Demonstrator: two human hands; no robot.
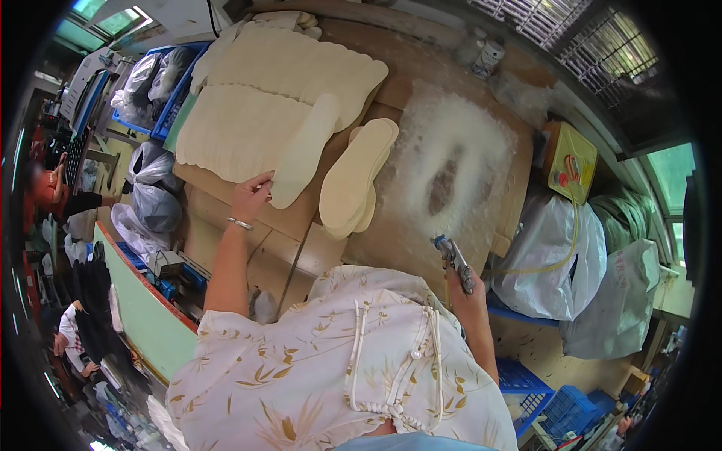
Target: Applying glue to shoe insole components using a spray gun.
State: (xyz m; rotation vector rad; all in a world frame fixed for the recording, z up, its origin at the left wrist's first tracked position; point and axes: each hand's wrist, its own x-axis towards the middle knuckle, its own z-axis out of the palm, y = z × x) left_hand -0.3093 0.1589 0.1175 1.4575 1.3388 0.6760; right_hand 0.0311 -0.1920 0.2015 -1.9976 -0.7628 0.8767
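My left hand [253,198] pinches the near end of a cream insole [307,150], with fingers and thumb closed on its edge. The far end of that insole rests over rows of overlapping cream insoles [233,124] spread on the left of the work surface. To its right lies a small stack of insoles [353,184], slightly fanned. My right hand [468,299] is wrapped round a metal spray gun [454,264], its blue-tipped nozzle facing the table. Beyond the nozzle, a white crusted patch [481,150] surrounds a bare, sole-shaped brown area.
A yellow hose [553,264] runs from a yellow can [573,154] toward my right hand. White bags [553,248] stand at the right, near blue crates [568,410]. A green board [139,308] borders the left. Two people sit farther left. A small can [488,59] stands at the back.
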